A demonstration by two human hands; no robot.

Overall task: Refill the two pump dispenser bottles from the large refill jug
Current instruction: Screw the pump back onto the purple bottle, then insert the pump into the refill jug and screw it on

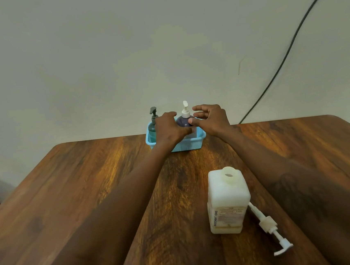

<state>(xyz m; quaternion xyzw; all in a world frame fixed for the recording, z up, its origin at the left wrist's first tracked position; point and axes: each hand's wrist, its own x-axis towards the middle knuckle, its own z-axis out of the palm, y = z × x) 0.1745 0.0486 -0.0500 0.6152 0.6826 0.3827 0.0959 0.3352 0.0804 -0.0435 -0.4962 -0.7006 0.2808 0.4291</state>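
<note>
Nearest the person, right of the middle of the tabletop (90,194), stands the large refill jug (229,202), upright, its neck open. Its own pump (271,227) lies flat on the wood just beside the jug's right side, the long stem running from the jug's base toward the near right, spout end nearest the person. Nothing touches either one.

Both arms stretch past the jug to the far edge of the tabletop, where a light blue basket (192,144) sits against the wall (98,54). Two dispensers stand upright in it: a green pump bottle (153,128) at the left end and a purple pump bottle (182,121) with a white pump to the right of it.

The left hand (169,128) rests low over the basket, fingers curled down against the purple bottle's left side; whether they truly grip it I cannot tell, since the hand hides the contact. The right hand (210,118) hovers at the bottle's right shoulder, fingers spread wide, thumb at or nearly on the body, closed on nothing.

So the purple bottle stands straight up between the two hands, its pump collar just left of the right fingers. My guess is the left steadies while the right takes the collar.
</note>
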